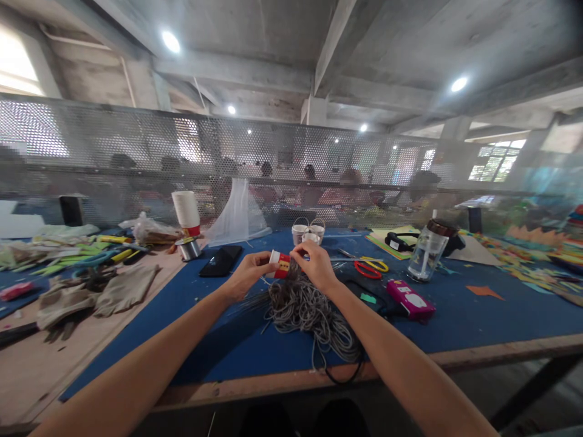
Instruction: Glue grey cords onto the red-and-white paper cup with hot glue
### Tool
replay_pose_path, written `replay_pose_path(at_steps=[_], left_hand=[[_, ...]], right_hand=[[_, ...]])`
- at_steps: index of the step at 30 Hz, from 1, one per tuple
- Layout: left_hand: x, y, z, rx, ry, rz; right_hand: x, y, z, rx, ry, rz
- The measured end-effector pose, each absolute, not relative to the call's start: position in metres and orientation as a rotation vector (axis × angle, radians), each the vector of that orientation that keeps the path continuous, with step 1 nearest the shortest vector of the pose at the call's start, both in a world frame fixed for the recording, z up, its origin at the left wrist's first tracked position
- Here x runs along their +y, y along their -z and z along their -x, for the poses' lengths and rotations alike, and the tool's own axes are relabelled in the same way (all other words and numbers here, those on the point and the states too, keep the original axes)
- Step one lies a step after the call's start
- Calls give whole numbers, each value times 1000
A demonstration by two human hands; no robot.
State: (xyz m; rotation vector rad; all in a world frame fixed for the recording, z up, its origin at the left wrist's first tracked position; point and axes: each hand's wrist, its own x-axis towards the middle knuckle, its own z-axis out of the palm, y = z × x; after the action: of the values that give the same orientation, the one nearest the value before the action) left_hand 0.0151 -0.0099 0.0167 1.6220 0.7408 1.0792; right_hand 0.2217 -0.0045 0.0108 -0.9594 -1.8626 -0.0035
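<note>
My left hand (248,274) and my right hand (315,266) meet over the blue mat and both grip a small red and white paper cup (279,264) lying on its side between them. Fingers of each hand are curled round the cup's ends. Just below my hands lies a tangled heap of grey cord (310,312), which trails toward the table's front edge. Thin dark wires fan out from under the cup to the left of the heap.
On the blue mat (478,315) lie a black phone (221,261), red and yellow scissors (371,267), a pink box (410,298), a clear water bottle (426,252) and small white cups (307,232). A stack of cups (186,212) and grey gloves (109,291) are left. A mesh screen (291,158) stands behind.
</note>
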Motion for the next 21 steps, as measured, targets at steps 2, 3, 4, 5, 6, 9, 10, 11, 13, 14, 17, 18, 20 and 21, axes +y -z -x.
replay_pose_path(at_steps=[2,3,4,5,6,9,10,11,13,14,17,18,20,21], left_hand=[[-9,-16,-15,738,-1075,-1620],[-9,-16,-15,738,-1073,-1619],[-8,-16,-14,738,-1069,-1620],[-8,-16,-14,736,-1065,-1622],[-8,-15,-14,734,-1063,-1624],[-8,-15,-14,726,-1068,-1625],[-8,-15,-14,724,-1070,-1624],[-7,-15,-14,721,-1071,-1621],[-7,-14,-14,714,-1068,-1615],[-6,-13,-14,709,-1066,-1611],[-5,-12,-14,705,-1070,-1611],[-4,-11,-13,703,-1069,-1612],[-3,-11,-13,697,-1065,-1611],[-3,-10,-13,696,-1065,-1609]], right_hand=[[-5,-11,-222,-1864,-2,955],[-5,-11,-222,-1863,-5,955],[-5,-12,-222,-1863,-8,957],[-4,-12,-222,-1863,-12,959],[-4,-12,-222,-1863,-14,962],[-4,-12,-222,-1866,-16,963],[-4,-12,-222,-1866,-17,964],[-4,-12,-222,-1863,-17,966],[-4,-12,-223,-1860,-21,971],[-4,-11,-223,-1860,-23,973],[-2,-10,-223,-1865,-26,978],[-2,-10,-223,-1866,-26,979],[-1,-10,-223,-1867,-29,982],[-1,-10,-223,-1869,-32,984]])
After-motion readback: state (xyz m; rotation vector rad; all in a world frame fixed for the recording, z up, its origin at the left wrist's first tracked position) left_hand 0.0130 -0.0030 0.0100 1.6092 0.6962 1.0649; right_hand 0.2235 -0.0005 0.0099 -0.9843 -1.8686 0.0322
